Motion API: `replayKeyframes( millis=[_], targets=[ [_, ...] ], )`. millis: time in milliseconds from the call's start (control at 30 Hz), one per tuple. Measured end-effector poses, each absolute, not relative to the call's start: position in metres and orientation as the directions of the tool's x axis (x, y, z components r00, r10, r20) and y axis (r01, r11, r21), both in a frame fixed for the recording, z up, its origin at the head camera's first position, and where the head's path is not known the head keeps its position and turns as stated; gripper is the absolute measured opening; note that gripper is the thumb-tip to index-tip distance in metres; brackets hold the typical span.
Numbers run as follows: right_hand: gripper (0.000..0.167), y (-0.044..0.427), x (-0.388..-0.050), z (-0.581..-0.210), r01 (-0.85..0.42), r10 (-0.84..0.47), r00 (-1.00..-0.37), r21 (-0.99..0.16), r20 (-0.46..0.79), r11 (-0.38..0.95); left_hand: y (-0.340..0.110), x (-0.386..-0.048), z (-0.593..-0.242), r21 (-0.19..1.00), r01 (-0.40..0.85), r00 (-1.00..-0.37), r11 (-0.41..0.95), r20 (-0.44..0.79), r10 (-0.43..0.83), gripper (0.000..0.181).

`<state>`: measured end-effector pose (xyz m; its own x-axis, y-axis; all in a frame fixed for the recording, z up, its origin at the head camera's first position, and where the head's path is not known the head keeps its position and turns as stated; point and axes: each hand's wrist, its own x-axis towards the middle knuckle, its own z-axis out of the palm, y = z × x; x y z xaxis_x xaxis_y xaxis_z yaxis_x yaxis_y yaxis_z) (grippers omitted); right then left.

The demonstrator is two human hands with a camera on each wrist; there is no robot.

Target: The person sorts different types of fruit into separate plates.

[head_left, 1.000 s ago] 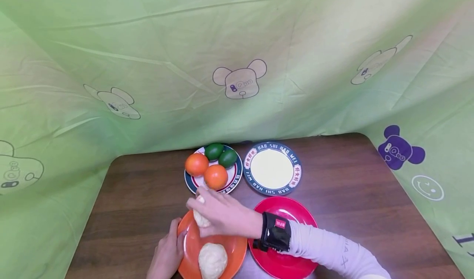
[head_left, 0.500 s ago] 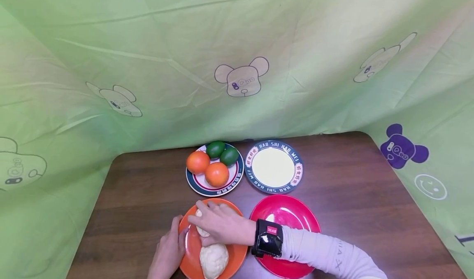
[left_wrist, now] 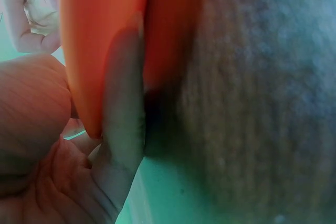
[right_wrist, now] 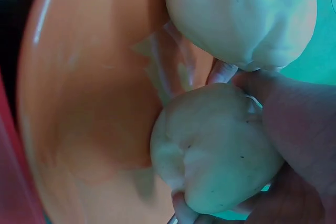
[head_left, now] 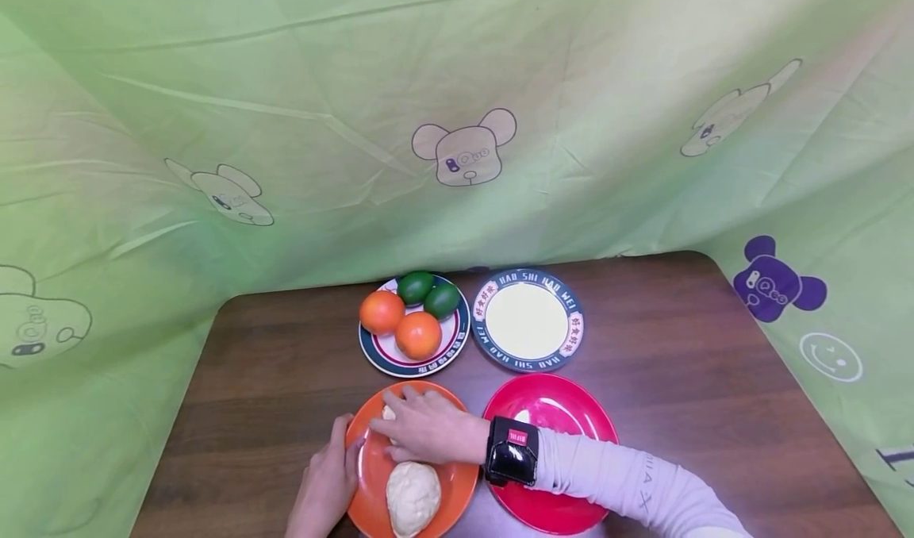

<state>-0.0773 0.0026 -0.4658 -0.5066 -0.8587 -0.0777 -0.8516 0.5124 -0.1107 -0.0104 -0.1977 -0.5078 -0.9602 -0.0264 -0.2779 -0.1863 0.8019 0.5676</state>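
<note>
One dough lump (head_left: pixel 412 494) already sits loose on the orange plate (head_left: pixel 371 486) the left hand (head_left: pixel 324 478) pinches; the second lump (right_wrist: pixel 215 150), gripped by the right hand (head_left: pixel 427 428), is not yet released.

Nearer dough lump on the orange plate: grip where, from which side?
Probably across the broad middle of the nearer dough lump, from above: its rounded top is uncovered, it narrows toward the person, and the right hand crowds its far side.
</note>
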Motion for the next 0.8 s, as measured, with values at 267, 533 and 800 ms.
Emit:
replayKeyframes(
  millis=[267,533,800],
  targets=[
    [0.051,0.008,-0.076,-0.455,-0.848,-0.856,-0.508,-0.117,-0.095,0.517,-0.198,-0.009,-0.507,0.576,-0.170,-0.966,0.799,-0.257,-0.020,0.037],
    [0.050,0.024,-0.074,-0.438,-0.855,-0.850,-0.519,-0.069,0.089,0.514,-0.198,-0.007,-0.513,0.574,-0.095,-0.986,0.813,-0.165,0.001,0.034],
    [0.050,0.081,-0.078,-0.412,-0.707,-0.672,-0.701,-0.353,0.237,0.613,-0.200,-0.005,-0.516,0.566,-0.075,-0.990,0.821,-0.139,0.006,0.035]
  ],
)
